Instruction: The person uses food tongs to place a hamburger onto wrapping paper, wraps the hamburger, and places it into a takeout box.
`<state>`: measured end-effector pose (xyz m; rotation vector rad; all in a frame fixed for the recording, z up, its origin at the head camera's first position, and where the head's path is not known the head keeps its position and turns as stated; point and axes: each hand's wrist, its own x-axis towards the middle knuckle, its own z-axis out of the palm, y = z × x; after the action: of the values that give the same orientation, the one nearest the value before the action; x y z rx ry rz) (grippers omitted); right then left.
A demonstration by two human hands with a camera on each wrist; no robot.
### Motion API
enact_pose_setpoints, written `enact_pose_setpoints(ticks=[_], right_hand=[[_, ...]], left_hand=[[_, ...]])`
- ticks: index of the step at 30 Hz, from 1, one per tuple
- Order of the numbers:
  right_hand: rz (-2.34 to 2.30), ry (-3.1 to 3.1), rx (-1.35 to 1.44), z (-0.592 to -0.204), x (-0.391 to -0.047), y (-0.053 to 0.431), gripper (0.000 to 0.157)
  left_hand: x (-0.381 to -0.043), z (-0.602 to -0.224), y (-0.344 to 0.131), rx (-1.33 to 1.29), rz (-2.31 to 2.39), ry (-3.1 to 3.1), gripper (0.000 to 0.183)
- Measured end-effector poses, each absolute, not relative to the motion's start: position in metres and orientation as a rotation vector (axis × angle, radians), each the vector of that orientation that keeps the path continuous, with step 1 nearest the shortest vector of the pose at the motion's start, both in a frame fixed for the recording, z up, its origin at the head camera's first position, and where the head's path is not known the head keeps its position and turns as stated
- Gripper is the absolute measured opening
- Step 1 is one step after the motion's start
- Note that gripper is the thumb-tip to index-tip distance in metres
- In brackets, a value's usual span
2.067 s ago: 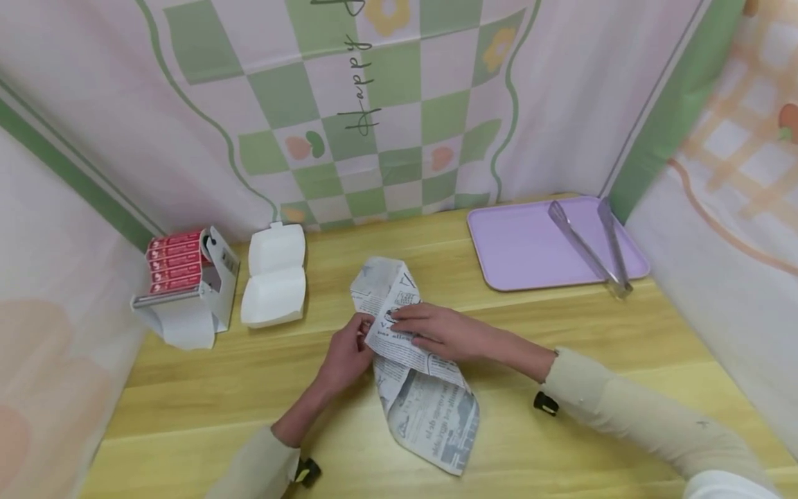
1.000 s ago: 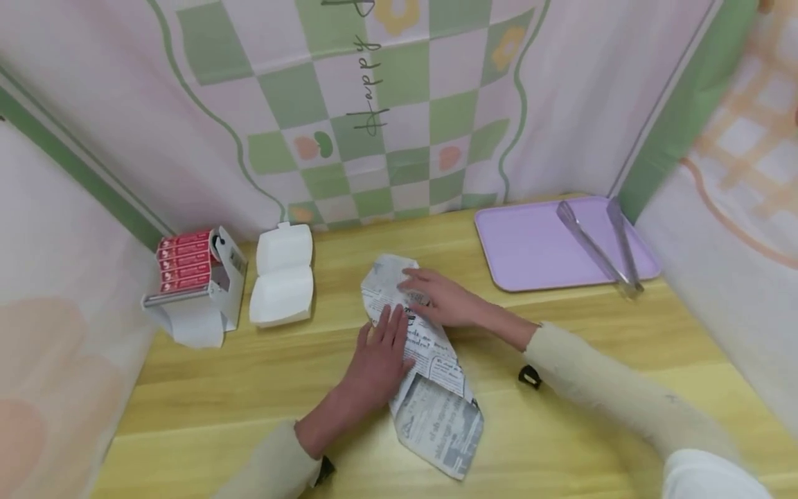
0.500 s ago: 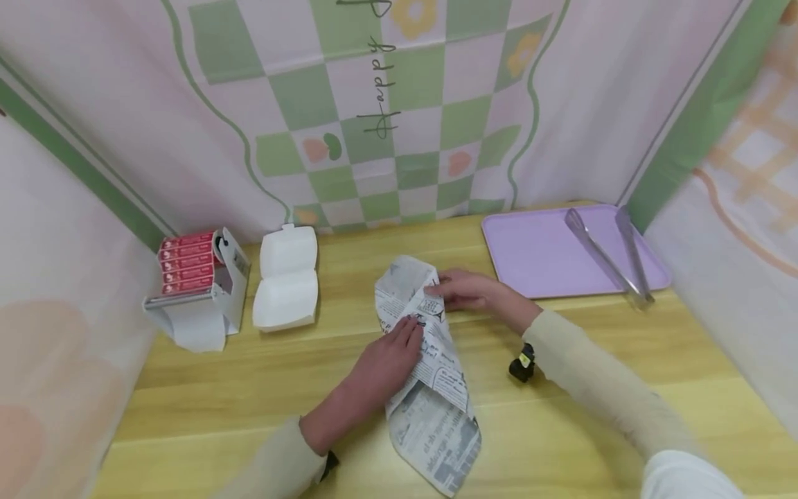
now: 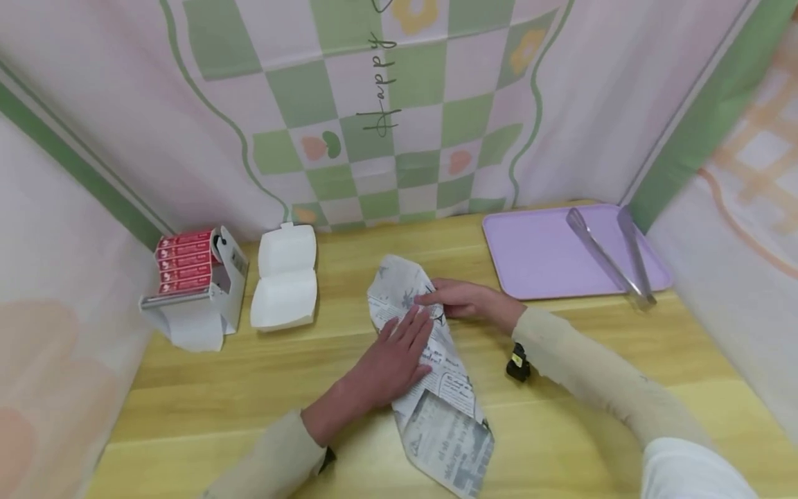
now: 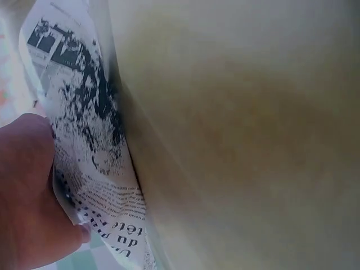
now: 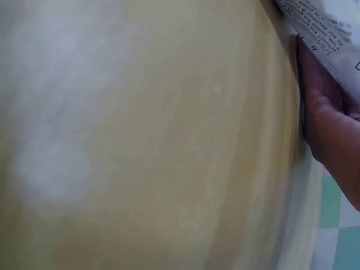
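Observation:
A folded sheet of newspaper-print wrapping paper [image 4: 447, 443] lies slantwise on the wooden table, its near end showing a greyer inner face. My left hand [image 4: 389, 364] rests flat across its middle, fingers straight and pointing to the far right. At the upper right edge, my right hand [image 4: 464, 298] pinches the paper, thumb on top and fingers tucked by the underside. The right wrist view shows those fingers [image 6: 318, 81] against the edge of the printed paper [image 6: 323, 28]. In the left wrist view, the left hand [image 5: 28, 197] lies along the paper [image 5: 90, 112]. What the folds contain is hidden.
At the back left stand a dispenser [image 4: 233, 284] with red labels and an open white takeaway box [image 4: 285, 298]. A lilac tray [image 4: 530, 256] sits at the back right, metal tongs [image 4: 601, 253] lying across it. A printed curtain [image 4: 424, 159] hangs behind the wooden table [image 4: 561, 374].
My left hand went from the paper's left edge to lying flat on top. The upper fold now lies flatter. My right hand moved from on top to the right edge, gripping it.

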<state>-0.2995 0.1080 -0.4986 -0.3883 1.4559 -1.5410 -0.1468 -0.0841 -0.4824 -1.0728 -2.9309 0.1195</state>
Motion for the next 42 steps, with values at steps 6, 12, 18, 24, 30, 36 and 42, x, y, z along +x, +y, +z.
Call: enact_pose_setpoints(ticks=[6, 12, 18, 24, 30, 36, 42], right_hand=[[-1.566, 1.502, -0.426, -0.501, -0.296, 0.108, 0.042], [-1.633, 1.545, -0.428, -0.497, -0.291, 0.107, 0.047], [-1.633, 1.621, -0.457, -0.490, -0.291, 0.106, 0.045], [-1.521, 1.848, -0.683, -0.485, -0.289, 0.114, 0.037], [-1.368, 2.065, -0.897, -0.482, -0.288, 0.121, 0.026], [-1.207, 2.284, -0.764, -0.475, -0.289, 0.103, 0.027], [-1.131, 2.510, -0.717, -0.464, -0.302, 0.082, 0.025]], left_hand=[[-0.145, -0.478, -0.084, -1.190, 0.144, -2.924, 0.071], [-0.142, -0.474, -0.087, -1.302, 0.114, -2.905, 0.073], [-0.144, -0.475, -0.094, -1.350, -0.043, -2.912, 0.077], [-0.146, -0.477, -0.097, -1.387, -0.095, -2.908, 0.078], [-0.149, -0.477, -0.099, -1.388, -0.055, -2.905, 0.079], [-0.151, -0.472, -0.099, -1.401, -0.031, -2.906, 0.080], [-0.150, -0.473, -0.095, -1.416, -0.034, -2.913, 0.082]])
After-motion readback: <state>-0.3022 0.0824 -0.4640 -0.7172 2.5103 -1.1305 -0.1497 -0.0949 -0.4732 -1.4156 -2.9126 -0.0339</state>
